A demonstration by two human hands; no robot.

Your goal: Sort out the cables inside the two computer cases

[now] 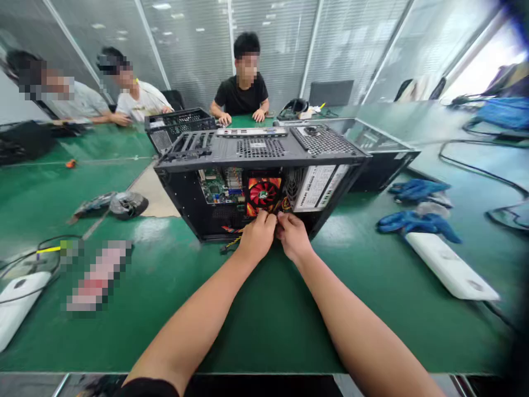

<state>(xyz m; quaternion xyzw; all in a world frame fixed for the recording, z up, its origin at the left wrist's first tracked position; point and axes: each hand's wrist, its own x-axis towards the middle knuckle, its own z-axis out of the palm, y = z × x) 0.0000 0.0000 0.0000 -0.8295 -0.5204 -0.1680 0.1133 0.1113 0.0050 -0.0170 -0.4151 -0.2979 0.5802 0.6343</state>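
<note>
A black computer case (264,151) stands on the green table with its open side facing me. Inside it show a green circuit board (217,187), a red and black fan (263,193) and a power supply with a white label (321,187). My left hand (258,237) is closed just below the fan, at the case opening. Close beside it, my right hand (292,234) has its fingers pinched together. Whatever lies between the fingers of either hand is too small to make out. Thin cables (232,242) hang out by my left hand.
Behind stand another open case (179,124) and a metal-framed case (382,149). Blue gloves (417,220) and a white device (452,266) lie right; a grey glove (128,205) and white device (22,303) left. Three people sit across the green table (165,342).
</note>
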